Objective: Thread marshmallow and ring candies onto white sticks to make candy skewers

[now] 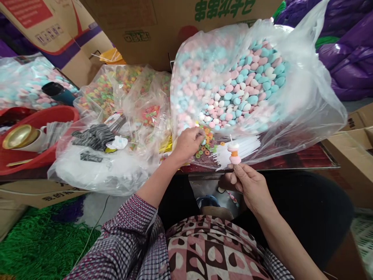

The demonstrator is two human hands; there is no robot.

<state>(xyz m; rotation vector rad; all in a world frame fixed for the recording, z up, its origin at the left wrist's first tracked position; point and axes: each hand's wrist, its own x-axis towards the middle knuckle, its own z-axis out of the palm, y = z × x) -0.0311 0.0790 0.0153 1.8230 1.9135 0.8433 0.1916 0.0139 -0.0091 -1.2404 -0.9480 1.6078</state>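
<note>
My right hand (252, 182) pinches an upright white stick threaded with pale pink-and-white marshmallows (235, 160) and an orange piece between them. The stick's tip pokes out above. My left hand (188, 144) is at the loose heap of small colored rings (207, 146), thumb and fingers drawn together; whatever is between them is hidden. Beside the heap lies a fanned bundle of white sticks (247, 149). Behind both hands a large clear bag (303, 112) gapes open, full of pink, blue and white marshmallows (241, 93).
Clear bags of colored rings (109, 87) stand left, near a grey striped glove (94, 137). A red basin (62, 114) holds a cup and a gold-colored bowl. Cardboard boxes (163, 31) rise at the back. The table edge (305, 165) runs above my lap.
</note>
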